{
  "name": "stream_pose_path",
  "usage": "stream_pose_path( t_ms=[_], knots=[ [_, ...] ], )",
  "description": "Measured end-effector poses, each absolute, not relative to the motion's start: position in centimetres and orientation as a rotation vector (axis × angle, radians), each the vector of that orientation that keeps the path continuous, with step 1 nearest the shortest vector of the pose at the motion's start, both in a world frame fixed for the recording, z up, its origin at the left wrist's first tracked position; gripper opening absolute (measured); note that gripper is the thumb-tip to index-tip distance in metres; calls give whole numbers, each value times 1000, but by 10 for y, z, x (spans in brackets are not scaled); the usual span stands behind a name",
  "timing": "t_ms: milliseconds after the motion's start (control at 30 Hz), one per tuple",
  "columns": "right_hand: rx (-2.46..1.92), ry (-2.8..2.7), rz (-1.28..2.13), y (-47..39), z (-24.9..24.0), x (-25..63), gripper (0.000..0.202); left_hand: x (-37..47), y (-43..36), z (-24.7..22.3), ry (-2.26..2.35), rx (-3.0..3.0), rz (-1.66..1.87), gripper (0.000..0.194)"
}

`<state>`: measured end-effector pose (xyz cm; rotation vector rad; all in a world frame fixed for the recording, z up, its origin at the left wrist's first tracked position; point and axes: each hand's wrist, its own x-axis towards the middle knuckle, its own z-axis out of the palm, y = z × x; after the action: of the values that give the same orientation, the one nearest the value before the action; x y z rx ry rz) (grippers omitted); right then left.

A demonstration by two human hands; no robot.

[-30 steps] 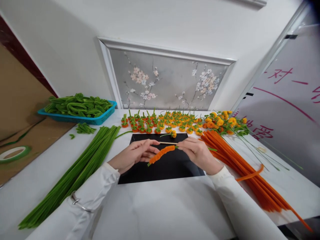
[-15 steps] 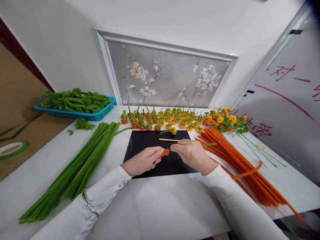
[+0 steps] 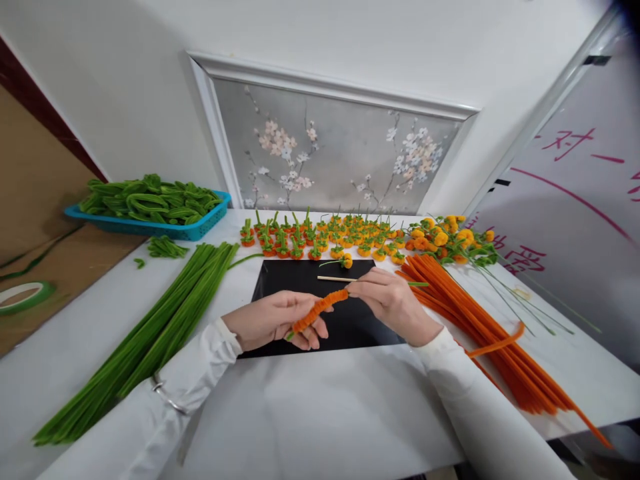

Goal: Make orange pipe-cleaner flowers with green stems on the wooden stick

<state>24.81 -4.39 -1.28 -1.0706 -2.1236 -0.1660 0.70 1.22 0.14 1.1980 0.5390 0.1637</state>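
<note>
Orange fuzzy coil [image 3: 320, 309] slants above the black mat [image 3: 357, 333], across the left hand's [image 3: 267, 320] loosely spread fingers, upper end pinched by the right hand [image 3: 400, 308]; likely light, soft, best held endwise.

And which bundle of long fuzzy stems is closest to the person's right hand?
The bright orange bundle, lying on the right, its far ends right beside the right hand. The green bundle lies on the left.
</note>
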Motion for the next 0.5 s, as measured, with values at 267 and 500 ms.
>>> stream_pose_path(
  t_ms=[267, 500],
  knots=[
    [-1046, -2162, -134, -42, -14, 251, 25, 2, 14, 0, 530, 1267, 108, 41],
    [-1144, -2262, -96, -43, -14, 253, 24, 6, 13, -3, 588, 1378, 55, 61]
  ],
)
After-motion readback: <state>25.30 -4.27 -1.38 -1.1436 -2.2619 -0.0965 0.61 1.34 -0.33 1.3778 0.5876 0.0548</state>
